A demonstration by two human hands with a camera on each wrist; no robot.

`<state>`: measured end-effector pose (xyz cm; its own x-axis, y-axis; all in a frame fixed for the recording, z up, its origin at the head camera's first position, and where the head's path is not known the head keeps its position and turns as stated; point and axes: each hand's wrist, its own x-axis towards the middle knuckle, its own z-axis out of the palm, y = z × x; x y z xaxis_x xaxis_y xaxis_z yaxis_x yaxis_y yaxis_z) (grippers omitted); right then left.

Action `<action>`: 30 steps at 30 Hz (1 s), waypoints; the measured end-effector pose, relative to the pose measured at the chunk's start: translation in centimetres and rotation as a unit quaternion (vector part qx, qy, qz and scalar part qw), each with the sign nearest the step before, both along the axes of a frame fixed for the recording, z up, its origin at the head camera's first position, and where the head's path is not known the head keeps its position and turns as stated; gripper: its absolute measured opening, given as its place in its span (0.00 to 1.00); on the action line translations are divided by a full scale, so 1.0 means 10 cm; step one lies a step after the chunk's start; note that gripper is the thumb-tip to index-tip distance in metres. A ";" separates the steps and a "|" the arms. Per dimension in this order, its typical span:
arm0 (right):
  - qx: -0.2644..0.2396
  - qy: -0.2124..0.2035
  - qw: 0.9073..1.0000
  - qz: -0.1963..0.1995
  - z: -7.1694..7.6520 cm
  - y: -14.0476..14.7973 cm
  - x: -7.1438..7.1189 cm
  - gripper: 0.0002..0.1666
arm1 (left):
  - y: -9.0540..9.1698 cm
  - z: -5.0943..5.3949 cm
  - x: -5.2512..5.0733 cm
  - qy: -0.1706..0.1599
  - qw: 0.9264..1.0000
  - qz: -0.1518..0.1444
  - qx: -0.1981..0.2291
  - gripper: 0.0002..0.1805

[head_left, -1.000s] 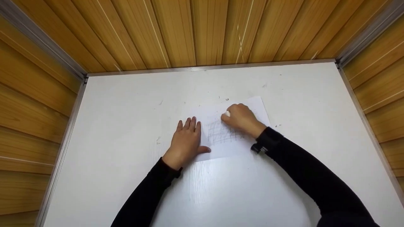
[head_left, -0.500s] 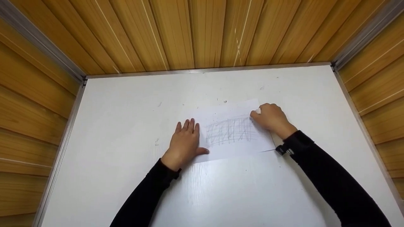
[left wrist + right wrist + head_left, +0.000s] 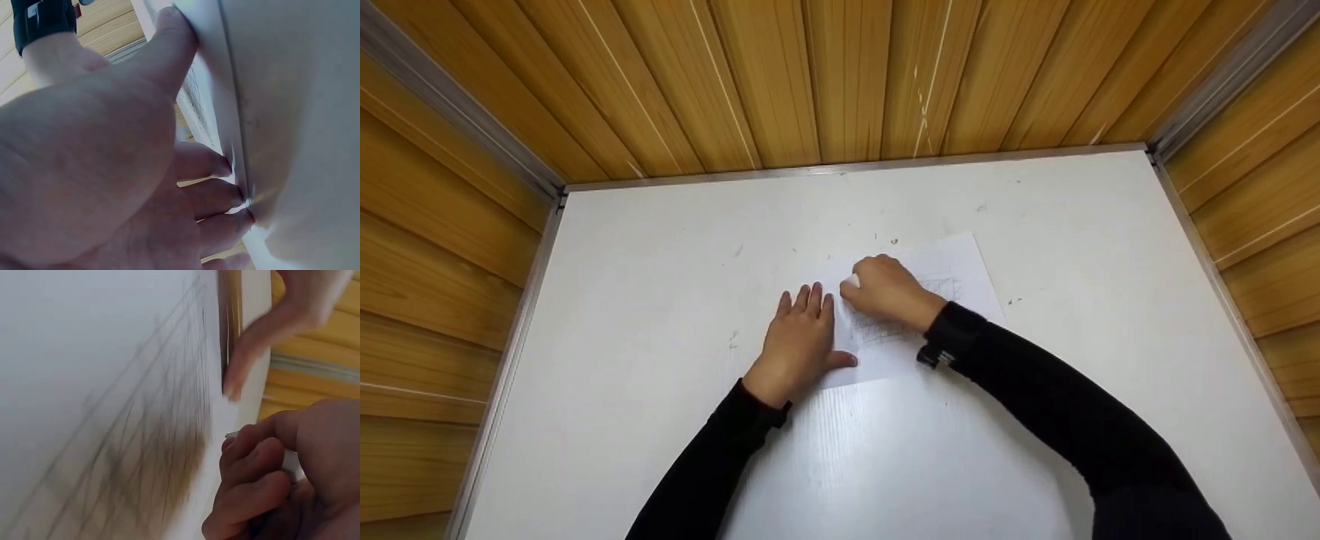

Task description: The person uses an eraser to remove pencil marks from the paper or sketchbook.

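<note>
Wood-patterned walls (image 3: pixel 780 82) enclose a white table (image 3: pixel 622 255), where a person's two bare hands work on a pencil-marked sheet of paper (image 3: pixel 877 369).

Just right of the frame's centre lies the paper, bearing a grid of gray lines (image 3: pixel 881 331). At centre, the left hand (image 3: pixel 802 337) rests on its left side, fingers straight, thumb spread. Near it but apart, the right hand (image 3: pixel 885 292) curls around a small white object (image 3: pixel 853 280), perhaps an eraser, over the grid's upper left; contact with the paper is unclear. Rubbing out seems underway but far from finished: lines remain below and right of that hand, and those beneath it are hidden.
</note>
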<state>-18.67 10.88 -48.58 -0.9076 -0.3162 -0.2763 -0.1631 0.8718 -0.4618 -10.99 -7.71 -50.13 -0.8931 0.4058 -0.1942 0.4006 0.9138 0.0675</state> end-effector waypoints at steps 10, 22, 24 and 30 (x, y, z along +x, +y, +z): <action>0.043 0.022 0.999 0.021 -0.04 0.07 -0.10 0.22 | 0.01 0.02 -0.01 0.009 1.000 0.001 0.000 0.64; 0.049 0.012 0.994 -0.099 0.01 1.52 -0.12 0.24 | 0.01 0.00 0.00 0.006 1.000 0.009 0.003 0.65; 0.054 0.004 0.993 -0.107 0.01 1.61 -0.11 0.24 | 0.00 -0.01 0.00 0.009 1.000 0.010 -0.001 0.66; 0.038 -0.001 0.992 -0.120 0.03 1.50 -0.08 0.25 | -0.01 0.01 0.01 -0.001 1.000 0.008 0.000 0.66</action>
<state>-19.48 25.90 -48.25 -0.9536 -0.0687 -0.2932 0.0546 0.9181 -0.3926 -10.89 -7.76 -50.02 -0.8991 0.3911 -0.1966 0.3852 0.9202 0.0691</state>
